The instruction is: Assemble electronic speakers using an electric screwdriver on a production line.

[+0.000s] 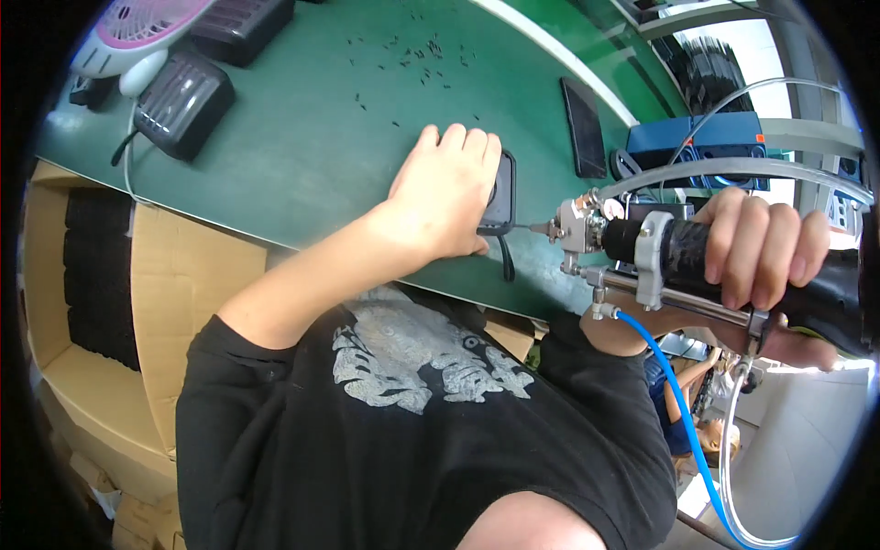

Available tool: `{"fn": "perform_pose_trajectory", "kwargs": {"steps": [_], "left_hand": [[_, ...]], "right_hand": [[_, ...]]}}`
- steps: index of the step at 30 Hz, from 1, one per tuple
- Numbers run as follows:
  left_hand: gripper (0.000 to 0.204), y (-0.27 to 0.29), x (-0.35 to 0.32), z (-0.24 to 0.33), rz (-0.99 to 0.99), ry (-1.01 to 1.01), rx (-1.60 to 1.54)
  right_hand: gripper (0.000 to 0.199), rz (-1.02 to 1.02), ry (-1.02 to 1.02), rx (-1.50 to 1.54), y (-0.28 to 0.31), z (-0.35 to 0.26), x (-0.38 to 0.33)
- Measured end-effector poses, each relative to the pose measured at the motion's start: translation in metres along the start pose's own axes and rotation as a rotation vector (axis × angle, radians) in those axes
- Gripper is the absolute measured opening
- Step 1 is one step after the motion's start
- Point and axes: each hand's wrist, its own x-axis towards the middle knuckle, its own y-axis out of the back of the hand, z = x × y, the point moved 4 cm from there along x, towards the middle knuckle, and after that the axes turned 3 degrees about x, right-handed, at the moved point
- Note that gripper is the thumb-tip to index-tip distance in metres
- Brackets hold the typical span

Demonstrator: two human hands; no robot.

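The left hand (446, 192) is being laid palm-down, fingers close together and slightly curled, over a small black part (501, 197) on the green mat (312, 137), pressing it in place. The right hand (765, 252) is being wrapped tightly around the black grip of a driver (660, 252), which is being held level, its thin tip (536, 228) being pointed at the part's right edge. A blue hose (674, 385) is hanging from the driver. At the left, a cardboard box (183, 275) is being kept full of stacked black pieces (96, 275).
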Motion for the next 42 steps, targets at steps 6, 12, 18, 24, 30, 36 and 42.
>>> {"fn": "perform_pose_trajectory", "kwargs": {"steps": [6, 12, 18, 24, 30, 36, 42], "left_hand": [[0.089, 0.000, 0.002, -0.001, -0.027, -0.016, 0.086], [0.099, -0.007, 0.010, -0.010, 0.064, -0.035, 0.062], [0.079, 0.005, 0.006, -0.018, 0.367, -0.252, -0.142], [0.021, 0.006, -0.002, -0.006, 0.299, -0.368, -0.215], [0.013, 0.027, -0.002, -0.040, 0.453, -0.305, 0.117], [0.059, 0.030, 0.004, -0.065, 0.491, -0.125, 0.101], [0.089, 0.009, -0.008, -0.047, 0.108, -0.194, -0.240]], "right_hand": [[0.068, -0.083, -0.014, 0.088, -0.007, 0.007, 0.005], [0.070, -0.009, 0.043, 0.085, 0.011, 0.012, 0.004], [0.078, -0.162, 0.055, 0.144, 0.021, -0.018, 0.024], [0.073, -0.111, 0.068, 0.096, 0.026, -0.016, 0.017], [0.067, -0.046, 0.080, 0.044, 0.030, -0.012, 0.008], [0.069, -0.142, 0.105, 0.015, 0.014, 0.006, 0.011], [0.068, -0.047, 0.014, 0.086, 0.013, 0.026, 0.005]]}}
